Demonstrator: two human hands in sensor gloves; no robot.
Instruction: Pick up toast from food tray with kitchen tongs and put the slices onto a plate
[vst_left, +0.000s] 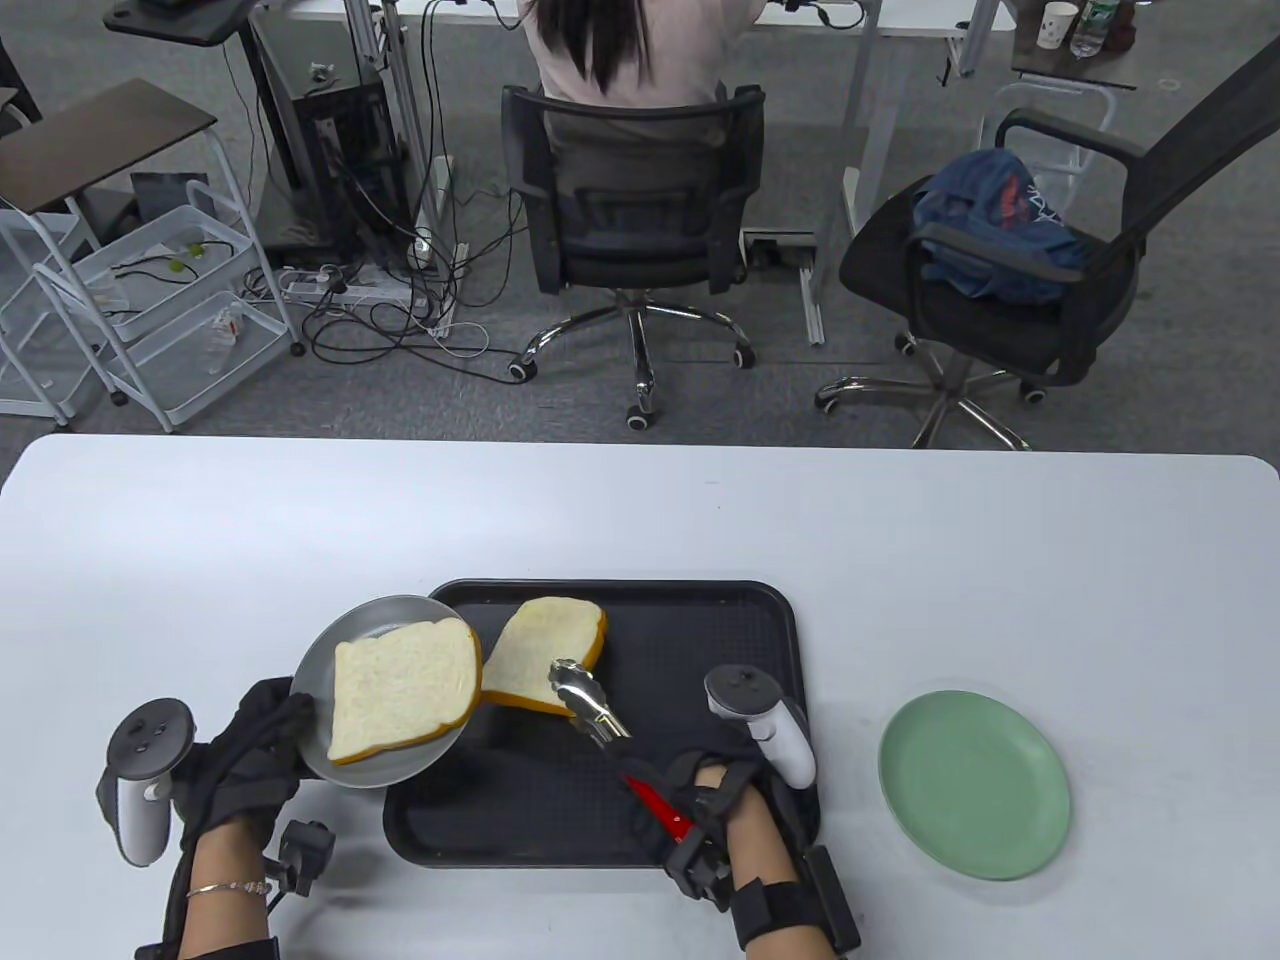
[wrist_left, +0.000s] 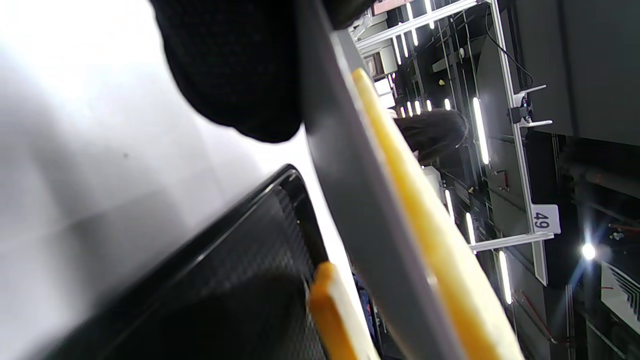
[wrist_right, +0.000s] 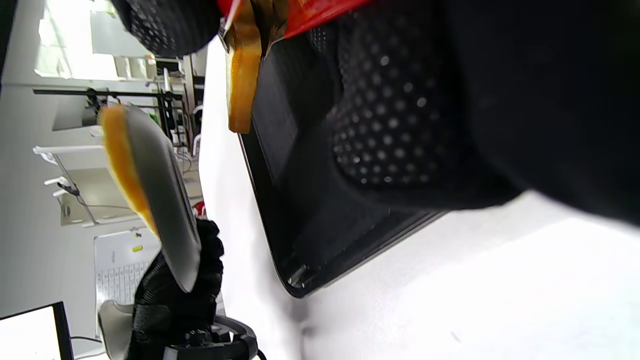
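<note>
Even overhead light lit the sharp but edge-bowed table view, soft shadows pooling on the black plastic food tray (vst_left: 700, 620), while both wrist views were blurred up close, the white table (wrist_left: 75, 150) glaring

- The left hand (vst_left: 245, 755) held a grey plate (vst_left: 385, 690) carrying one toast slice (vst_left: 405, 688).
- The right hand (vst_left: 700, 815) gripped tongs (vst_left: 590, 700) touching a second slice (vst_left: 545, 650) on the black tray (vst_left: 700, 640).
- A green plate (vst_left: 975, 785) lay on the worktop (vst_left: 200, 560).
</note>
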